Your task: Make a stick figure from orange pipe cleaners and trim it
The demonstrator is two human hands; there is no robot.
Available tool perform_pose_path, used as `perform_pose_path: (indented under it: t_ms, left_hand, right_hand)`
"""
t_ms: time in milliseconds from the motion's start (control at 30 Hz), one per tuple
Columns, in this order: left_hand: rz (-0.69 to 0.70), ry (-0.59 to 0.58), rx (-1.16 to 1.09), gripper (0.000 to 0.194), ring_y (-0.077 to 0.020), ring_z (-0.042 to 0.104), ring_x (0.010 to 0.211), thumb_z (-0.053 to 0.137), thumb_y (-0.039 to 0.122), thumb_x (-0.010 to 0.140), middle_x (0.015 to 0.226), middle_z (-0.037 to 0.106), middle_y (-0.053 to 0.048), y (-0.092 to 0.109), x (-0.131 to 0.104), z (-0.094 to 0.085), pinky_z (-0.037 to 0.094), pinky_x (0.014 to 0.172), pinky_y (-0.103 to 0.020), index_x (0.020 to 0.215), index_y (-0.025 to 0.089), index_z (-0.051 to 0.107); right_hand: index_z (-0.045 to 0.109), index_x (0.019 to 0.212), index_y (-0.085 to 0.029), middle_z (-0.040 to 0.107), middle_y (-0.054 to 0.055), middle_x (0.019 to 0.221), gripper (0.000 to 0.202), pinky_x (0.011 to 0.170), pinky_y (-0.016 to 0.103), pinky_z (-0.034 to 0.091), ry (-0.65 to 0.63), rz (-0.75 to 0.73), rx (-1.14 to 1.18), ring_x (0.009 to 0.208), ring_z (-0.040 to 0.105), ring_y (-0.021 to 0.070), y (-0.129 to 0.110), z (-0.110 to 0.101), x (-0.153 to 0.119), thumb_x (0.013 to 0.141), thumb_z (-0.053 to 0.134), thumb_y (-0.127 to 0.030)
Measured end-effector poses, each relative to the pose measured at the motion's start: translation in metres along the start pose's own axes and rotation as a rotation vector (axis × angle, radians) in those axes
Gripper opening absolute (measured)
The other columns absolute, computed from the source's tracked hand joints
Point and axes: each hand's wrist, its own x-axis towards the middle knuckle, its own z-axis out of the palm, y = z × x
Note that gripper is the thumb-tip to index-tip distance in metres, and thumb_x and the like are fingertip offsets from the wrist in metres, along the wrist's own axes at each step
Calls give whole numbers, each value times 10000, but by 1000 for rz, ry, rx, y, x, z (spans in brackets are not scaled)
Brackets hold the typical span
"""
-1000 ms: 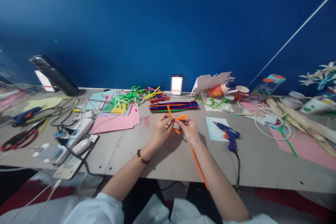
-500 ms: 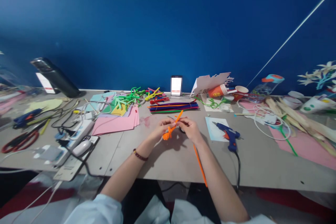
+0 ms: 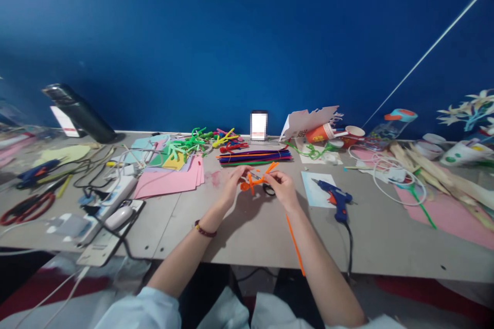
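An orange pipe cleaner shape (image 3: pixel 251 183) with a rounded end and short side arms hangs between my hands over the middle of the table. My right hand (image 3: pixel 283 188) pinches its right end, where orange tips stick up above the fingers. Curved around its left side, my left hand (image 3: pixel 232 185) has its fingers apart and close to the shape. Partly hidden behind the right fingers lie scissors with a black handle loop (image 3: pixel 269 190). A loose orange pipe cleaner (image 3: pixel 295 244) runs beside my right forearm to the table's front edge.
A bundle of coloured pipe cleaners (image 3: pixel 254 157) lies ahead, below a propped phone (image 3: pixel 259 126). Rightward, a blue glue gun (image 3: pixel 335 197) rests partly on pale paper. Pink sheets (image 3: pixel 170 181), a power strip (image 3: pixel 110 208) and red-handled scissors (image 3: pixel 29 208) are leftward.
My left fingers have loosened from the orange shape and moved up slightly. The shape now lies more sideways toward my right hand, and more of the scissors' black handle shows.
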Motion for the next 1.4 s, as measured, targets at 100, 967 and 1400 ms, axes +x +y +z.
perform_pose_path:
  t_ms: [100, 967, 1400]
  left_hand:
    - [409, 164, 370, 288, -177, 563, 821, 515, 413, 821, 900, 623, -63, 2, -4, -2, 447, 741, -315, 967, 184, 612]
    - [572, 50, 742, 172, -234, 456, 1083, 503, 222, 845, 1110, 583, -81, -8, -6, 10, 355, 965, -468, 748, 197, 644]
    - [-265, -351, -384, 179, -118, 552, 695, 706, 300, 666, 1028, 583, -74, -5, -2, 7, 425, 572, -240, 625, 130, 665]
  right_hand:
    - [642, 642, -173, 638, 21, 675, 253, 682, 273, 435, 69, -31, -76, 675, 573, 159, 1, 1, -1, 670, 663, -423]
    - [689, 691, -184, 647, 31, 722, 218, 680, 290, 452, -95, -9, 82, 683, 571, 157, 6, 12, -5, 661, 678, -400]
    - [692, 673, -221, 661, 22, 838, 146, 815, 305, 427, -269, -14, 263, 830, 585, 168, 2, 7, -3, 683, 686, -366]
